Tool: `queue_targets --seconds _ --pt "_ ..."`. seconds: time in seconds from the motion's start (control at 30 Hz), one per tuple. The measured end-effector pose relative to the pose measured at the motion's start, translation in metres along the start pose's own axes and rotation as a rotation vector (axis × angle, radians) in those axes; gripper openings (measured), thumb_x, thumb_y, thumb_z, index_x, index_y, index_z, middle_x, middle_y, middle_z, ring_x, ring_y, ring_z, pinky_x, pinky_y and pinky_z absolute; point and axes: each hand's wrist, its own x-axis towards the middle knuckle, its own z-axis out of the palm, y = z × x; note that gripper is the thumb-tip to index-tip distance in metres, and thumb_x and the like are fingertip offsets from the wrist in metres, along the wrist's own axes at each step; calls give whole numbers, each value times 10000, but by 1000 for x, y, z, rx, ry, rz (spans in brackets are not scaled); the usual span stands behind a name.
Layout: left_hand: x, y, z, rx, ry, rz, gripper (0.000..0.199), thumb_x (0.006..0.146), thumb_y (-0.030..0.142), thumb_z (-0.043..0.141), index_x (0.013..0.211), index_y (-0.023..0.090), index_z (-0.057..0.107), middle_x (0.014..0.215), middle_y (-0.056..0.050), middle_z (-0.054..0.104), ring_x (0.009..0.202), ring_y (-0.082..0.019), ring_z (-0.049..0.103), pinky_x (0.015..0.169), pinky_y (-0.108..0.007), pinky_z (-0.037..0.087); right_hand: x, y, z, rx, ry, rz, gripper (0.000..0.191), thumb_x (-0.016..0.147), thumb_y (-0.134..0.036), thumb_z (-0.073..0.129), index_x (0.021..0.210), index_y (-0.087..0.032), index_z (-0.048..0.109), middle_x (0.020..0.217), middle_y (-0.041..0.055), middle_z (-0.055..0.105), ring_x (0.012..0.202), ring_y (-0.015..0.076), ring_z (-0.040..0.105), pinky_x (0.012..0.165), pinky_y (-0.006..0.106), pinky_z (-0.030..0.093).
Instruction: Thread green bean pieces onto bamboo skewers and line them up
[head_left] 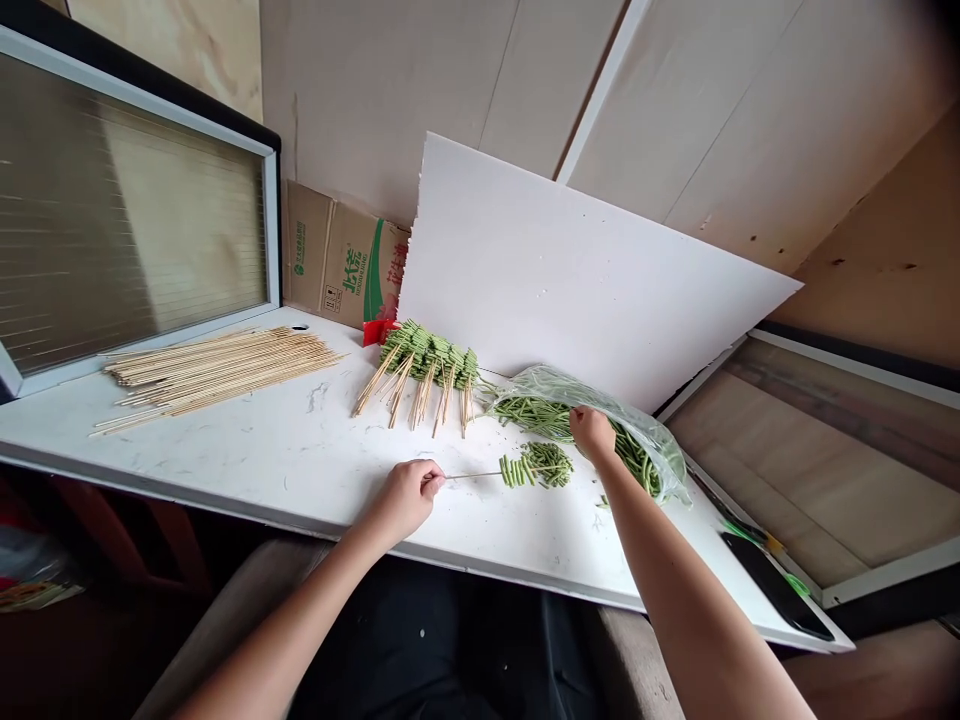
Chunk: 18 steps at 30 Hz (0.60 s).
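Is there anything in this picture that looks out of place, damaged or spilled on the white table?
Little stands out. A few loose green bean pieces lie apart from the small bean pile, near the plastic bag where the right hand reaches. The white board leans tilted against the wall, its left edge rough. The left hand holds a skewer.

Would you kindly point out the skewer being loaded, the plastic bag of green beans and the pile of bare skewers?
skewer being loaded (pixel 474 475), head view, on its bare shaft.
plastic bag of green beans (pixel 654 448), head view, on its clear film.
pile of bare skewers (pixel 217 368), head view, on the pile's middle.
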Motion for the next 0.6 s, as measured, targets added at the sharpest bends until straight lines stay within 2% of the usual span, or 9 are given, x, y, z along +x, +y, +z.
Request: queue_targets --seconds 0.1,0.2,0.3,0.43,0.5,0.6 --pt "0 0 0 13 -3 -4 182 899 107 558 846 170 721 810 -58 749 751 -197 686 706 -291 488 7 -6 4 22 57 98 460 1065 -364 363 1242 -145 727 1073 190 778 953 306 727 798 369 532" --pt "1 0 0 31 3 -5 178 910 118 565 861 168 728 820 -63 755 761 -201 693 712 -294 495 10 -9 8 42 86 99 484 1069 -337 341 1377 -112 638 1164 202 763 1050 305 714 821 357 536" --pt "1 0 -1 35 2 -5 174 921 134 571 869 170 733 815 -60 757 757 -199 696 705 -290 494 9 -12 15 8 35 -70 480 1043 -216 381 1490 -136 536 1260 166 737 1143 277 676 834 322 521" --pt "0 3 -2 44 1 -16 171 922 131 577 873 170 736 807 -59 760 754 -200 701 697 -286 489 2 -17 26 -88 -97 -366 584 909 -1 464 1432 -206 627 1308 135 717 1258 280 589 888 313 491" --pt "0 4 -3 50 3 -16 174 921 125 576 873 170 737 810 -59 761 755 -200 701 694 -286 487 0 -21 29 -117 -118 -428 582 890 20 489 1377 -234 680 1320 123 711 1286 290 550 938 336 476" --pt "0 5 -3 48 1 -14 180 913 109 573 869 173 735 819 -57 759 761 -199 699 694 -282 484 -2 -26 26 -169 -106 -470 394 946 -70 529 1229 -215 760 1305 152 694 1283 333 514 1004 412 449"
